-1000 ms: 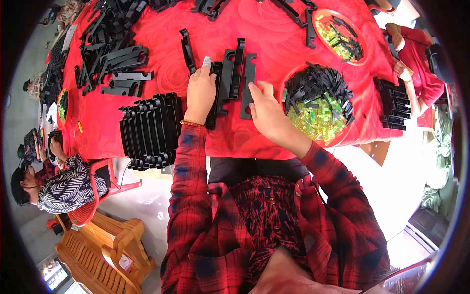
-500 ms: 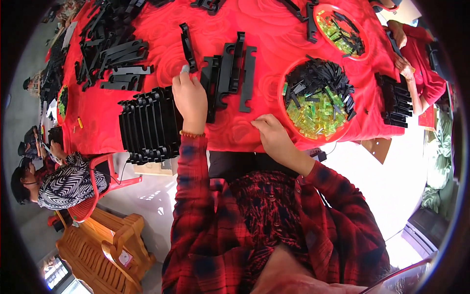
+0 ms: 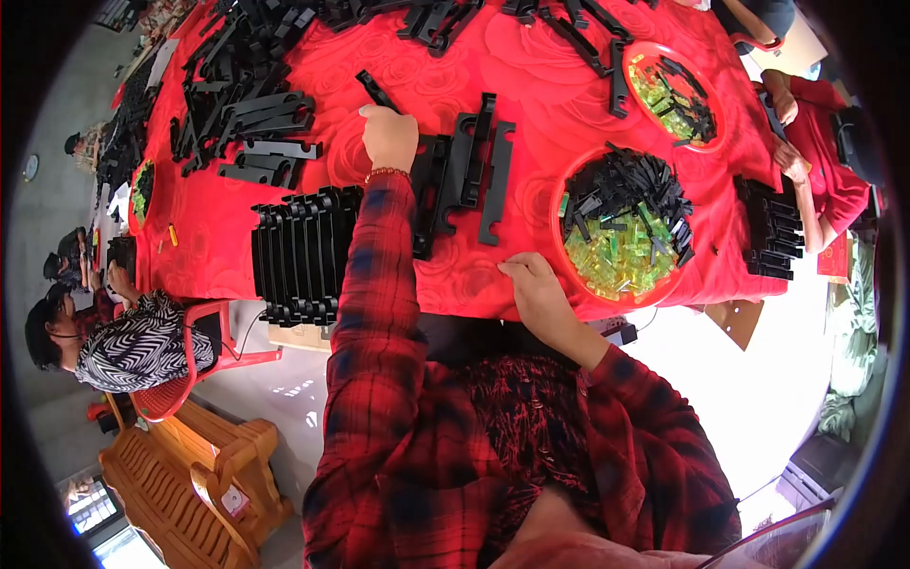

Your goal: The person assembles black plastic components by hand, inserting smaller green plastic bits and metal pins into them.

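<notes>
My left hand (image 3: 390, 139) reaches out over the red cloth, its fingers closed at the near end of a slanting black plastic strip (image 3: 376, 90); that end is hidden by the hand. My right hand (image 3: 542, 294) is by the table's near edge, thumb and fingers pinched together. Whatever the pinch holds, if anything, is too small to make out. Between the hands lie several long black notched strips (image 3: 464, 156), side by side. A tight row of black strips (image 3: 301, 254) lies left of my left forearm. Right of them, a red-rimmed bowl (image 3: 557, 213) holds small black and yellow-green pieces.
Loose black strips (image 3: 256, 114) are heaped at the far left. Another red-rimmed bowl (image 3: 718, 104) stands at the far right, near a co-worker in red (image 3: 820, 161) and a stack of black strips (image 3: 770, 228). Someone in a patterned top (image 3: 142, 341) sits at the left.
My left hand has reached farther out, and the black strip by it has tilted leftward at its far end. The view has shifted a little. My right hand keeps its pinch near the bowl.
</notes>
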A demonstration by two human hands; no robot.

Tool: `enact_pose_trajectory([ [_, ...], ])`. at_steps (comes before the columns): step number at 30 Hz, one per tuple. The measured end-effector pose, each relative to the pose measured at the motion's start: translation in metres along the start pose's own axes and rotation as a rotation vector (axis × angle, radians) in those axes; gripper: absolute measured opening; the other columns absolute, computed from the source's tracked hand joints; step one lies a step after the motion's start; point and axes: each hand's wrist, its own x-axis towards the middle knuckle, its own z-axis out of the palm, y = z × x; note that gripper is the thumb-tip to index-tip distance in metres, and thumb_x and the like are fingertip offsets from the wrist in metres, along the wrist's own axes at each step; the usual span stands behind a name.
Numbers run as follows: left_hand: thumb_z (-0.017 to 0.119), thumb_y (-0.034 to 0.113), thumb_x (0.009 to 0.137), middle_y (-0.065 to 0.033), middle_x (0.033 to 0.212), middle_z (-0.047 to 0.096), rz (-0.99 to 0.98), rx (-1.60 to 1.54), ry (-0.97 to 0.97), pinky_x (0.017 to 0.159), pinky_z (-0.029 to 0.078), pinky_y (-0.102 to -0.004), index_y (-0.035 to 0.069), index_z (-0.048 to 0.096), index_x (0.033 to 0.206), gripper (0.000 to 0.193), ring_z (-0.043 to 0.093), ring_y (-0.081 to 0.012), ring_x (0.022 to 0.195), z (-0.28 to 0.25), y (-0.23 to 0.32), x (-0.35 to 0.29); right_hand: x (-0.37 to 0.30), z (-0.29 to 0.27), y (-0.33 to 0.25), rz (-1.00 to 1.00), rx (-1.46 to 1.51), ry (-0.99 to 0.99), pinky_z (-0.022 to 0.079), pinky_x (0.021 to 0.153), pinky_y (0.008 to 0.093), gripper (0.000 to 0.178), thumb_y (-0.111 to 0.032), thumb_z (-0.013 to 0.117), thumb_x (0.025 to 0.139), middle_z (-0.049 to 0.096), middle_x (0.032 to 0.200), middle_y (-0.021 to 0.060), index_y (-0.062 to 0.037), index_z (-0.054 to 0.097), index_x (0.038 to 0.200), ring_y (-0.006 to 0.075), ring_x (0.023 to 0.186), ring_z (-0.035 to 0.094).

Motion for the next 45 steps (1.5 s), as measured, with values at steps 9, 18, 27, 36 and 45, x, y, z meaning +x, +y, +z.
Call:
enact_pose_trajectory([
  [9,0.063,0.022,0.09,-0.0312,0.098,0.067,0.044,-0.197,-0.048,0.073,0.06,-0.042,-0.014,0.039,0.113,0.05,0.072,-0.0372,0.083,0.023,-0.027,0.058,0.003,0.004,-0.003,-0.008,0.087,0.009,0.05,0.087,0.0371,0.034,0.013,0.051,0.082,0.059,0.106,0.0195,0.0029,0.063,0.112,0.0357,0.1,0.06],
  [18,0.043,0.013,0.098,-0.0304,0.106,0.062,-0.161,-1.201,-0.238,0.078,0.062,-0.046,-0.006,0.042,0.122,0.03,0.071,-0.0377,0.086,0.03,-0.046,0.041,0.004,-0.002,-0.003,0.03,0.091,0.0,0.05,0.088,0.0413,0.031,0.011,0.052,0.082,0.06,0.104,0.0207,0.005,0.061,0.111,0.0384,0.099,0.059],
  [27,0.051,0.013,0.097,-0.0209,0.109,0.066,-0.066,-1.0,-0.162,0.072,0.057,-0.0356,-0.006,0.046,0.127,0.035,0.07,-0.0313,0.092,0.028,-0.01,0.002,0.002,0.0,-0.001,0.033,0.091,-0.011,0.049,0.089,0.0412,0.03,0.012,0.051,0.081,0.058,0.107,0.0206,0.0058,0.06,0.109,0.0381,0.101,0.057],
  [36,0.061,0.015,0.092,-0.0282,0.108,0.064,0.411,0.04,0.244,0.088,0.048,-0.0509,-0.008,0.048,0.128,0.044,0.06,-0.0461,0.099,-0.001,-0.062,-0.125,0.004,0.0,0.004,0.006,0.081,0.003,0.049,0.087,0.0412,0.031,0.012,0.053,0.081,0.058,0.106,0.0204,0.0046,0.06,0.11,0.0381,0.1,0.058],
  [45,0.071,0.025,0.089,-0.0245,0.102,0.063,0.446,0.184,0.219,0.084,0.047,-0.0481,-0.008,0.051,0.127,0.054,0.058,-0.0418,0.094,-0.01,-0.053,-0.178,0.0,0.003,0.002,0.022,0.046,0.021,0.049,0.088,0.0412,0.029,0.01,0.053,0.083,0.058,0.107,0.0198,0.0043,0.061,0.11,0.0377,0.102,0.058],
])
